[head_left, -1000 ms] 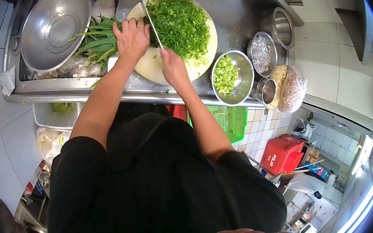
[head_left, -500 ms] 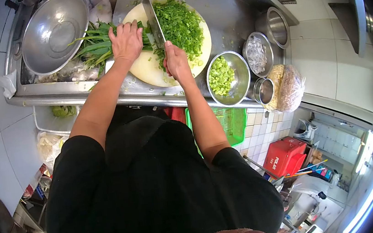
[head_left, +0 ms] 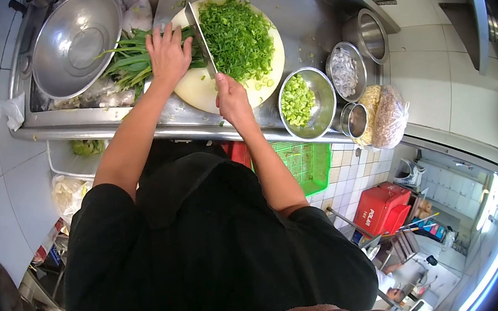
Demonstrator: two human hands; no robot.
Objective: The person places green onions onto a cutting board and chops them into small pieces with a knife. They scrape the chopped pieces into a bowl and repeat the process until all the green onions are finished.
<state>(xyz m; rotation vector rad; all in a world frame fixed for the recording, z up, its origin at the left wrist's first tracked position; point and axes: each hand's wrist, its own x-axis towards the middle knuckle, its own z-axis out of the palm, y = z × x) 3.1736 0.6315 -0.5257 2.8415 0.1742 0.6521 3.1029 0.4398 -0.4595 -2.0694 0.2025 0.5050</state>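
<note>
A round pale cutting board (head_left: 191, 94) lies on the steel counter. My left hand (head_left: 170, 57) is on a bunch of long green leaves (head_left: 130, 59) at the board's left side, its fingers pressing on them. Closed round the handle of a cleaver (head_left: 202, 44) is my right hand (head_left: 233, 101). The blade stands between the uncut leaves and a heap of chopped greens (head_left: 238, 37), close to my left fingertips.
Right of the board are a bowl of light green pieces (head_left: 297, 101), a bowl of whitish pieces (head_left: 345, 72), an empty steel bowl (head_left: 372, 36) and plastic bags (head_left: 387, 116). A large steel bowl (head_left: 78, 46) sits left. A green crate (head_left: 308, 164) is below.
The cleaver and my right hand have shifted slightly left, with the blade now away from the chopped heap. A person has come into view at the lower right.
</note>
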